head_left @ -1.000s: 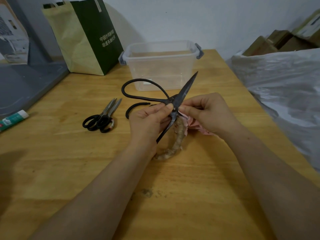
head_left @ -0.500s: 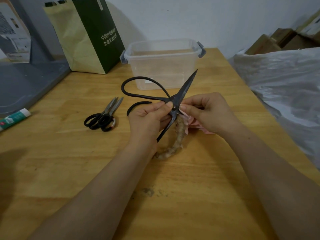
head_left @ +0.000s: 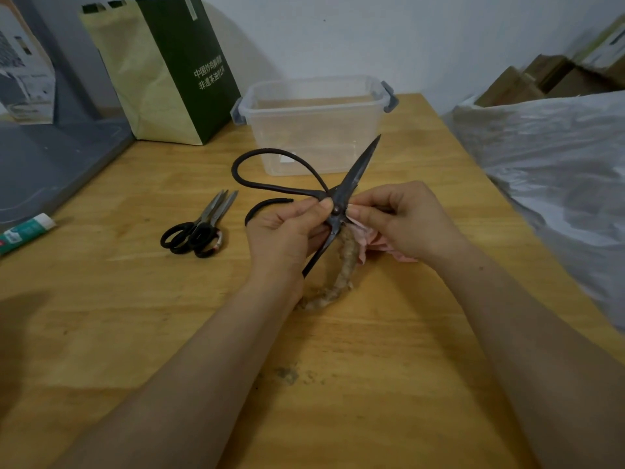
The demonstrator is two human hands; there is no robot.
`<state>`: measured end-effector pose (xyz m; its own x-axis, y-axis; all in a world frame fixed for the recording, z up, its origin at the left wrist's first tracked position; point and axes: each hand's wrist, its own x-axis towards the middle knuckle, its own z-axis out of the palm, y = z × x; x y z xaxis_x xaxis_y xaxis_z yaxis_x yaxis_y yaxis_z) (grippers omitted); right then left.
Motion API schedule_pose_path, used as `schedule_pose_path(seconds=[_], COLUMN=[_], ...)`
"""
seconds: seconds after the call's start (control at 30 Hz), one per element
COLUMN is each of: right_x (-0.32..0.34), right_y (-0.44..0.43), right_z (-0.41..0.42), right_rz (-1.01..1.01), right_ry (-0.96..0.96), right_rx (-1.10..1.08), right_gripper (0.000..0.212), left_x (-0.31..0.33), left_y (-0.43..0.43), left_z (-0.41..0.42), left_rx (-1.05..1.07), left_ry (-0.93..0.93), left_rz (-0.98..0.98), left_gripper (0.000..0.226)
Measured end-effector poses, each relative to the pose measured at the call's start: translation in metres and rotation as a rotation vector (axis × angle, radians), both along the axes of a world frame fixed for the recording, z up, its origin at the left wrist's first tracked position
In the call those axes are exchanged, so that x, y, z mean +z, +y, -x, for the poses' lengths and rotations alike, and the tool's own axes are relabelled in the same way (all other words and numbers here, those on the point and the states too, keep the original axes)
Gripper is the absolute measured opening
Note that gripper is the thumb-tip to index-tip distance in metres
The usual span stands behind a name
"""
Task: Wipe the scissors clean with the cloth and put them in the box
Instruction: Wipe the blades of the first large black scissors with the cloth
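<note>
Large black iron scissors (head_left: 356,170) with wide loop handles are held above the wooden table (head_left: 169,333), blades spread, one tip pointing up toward the box. My left hand (head_left: 287,235) grips them at the pivot between thumb and fingers. My right hand (head_left: 402,221) pinches a pink cloth (head_left: 378,243) against the blade just right of the pivot. One handle is wrapped in tan cord (head_left: 345,265) and hangs down to the table. The clear plastic box (head_left: 318,130) with grey latches stands behind, holding nothing visible.
Smaller scissors (head_left: 199,228) with black handles lie shut on the table to the left. A green and cream paper bag (head_left: 162,69) stands at the back left. A glue tube (head_left: 25,231) lies at the left edge. Plastic sheeting (head_left: 558,184) covers things on the right.
The hands and the large scissors stay almost in place; the right fingers with the cloth shifted slightly along the blade near the pivot.
</note>
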<state>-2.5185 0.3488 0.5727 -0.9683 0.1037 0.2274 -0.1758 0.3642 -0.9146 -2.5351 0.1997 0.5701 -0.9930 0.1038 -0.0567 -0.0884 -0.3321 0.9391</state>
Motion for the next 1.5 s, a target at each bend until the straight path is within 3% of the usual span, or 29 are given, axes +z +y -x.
schedule_pose_path(seconds=[0.07,0.47,0.6,0.93,1.2,1.5], right_x=[0.001,0.002,0.004,0.000,0.004,0.003], right_y=[0.009,0.000,0.013,0.005,0.023,0.011], right_z=[0.001,0.001,-0.001,0.003,-0.002,0.000], right_rz=[-0.057,0.042,-0.051,0.003,-0.064,-0.045], right_ry=[0.013,0.048,0.034,0.035,0.034,0.074], right_rx=[-0.024,-0.026,-0.014,-0.017,0.000,-0.005], right_gripper=[0.011,0.015,0.011,0.017,0.020,0.019], left_x=[0.002,0.003,0.007,0.002,0.008,0.005], left_y=[-0.002,0.000,-0.005,-0.001,-0.009,-0.003], left_z=[0.002,-0.001,0.002,0.000,0.005,0.004], left_rx=[0.033,-0.001,0.053,-0.033,0.068,0.006], left_ry=[-0.028,-0.007,-0.049,0.005,-0.028,-0.025], left_rz=[-0.036,-0.059,-0.085,-0.051,-0.076,-0.074], left_gripper=[0.001,0.003,0.007,0.004,0.005,0.006])
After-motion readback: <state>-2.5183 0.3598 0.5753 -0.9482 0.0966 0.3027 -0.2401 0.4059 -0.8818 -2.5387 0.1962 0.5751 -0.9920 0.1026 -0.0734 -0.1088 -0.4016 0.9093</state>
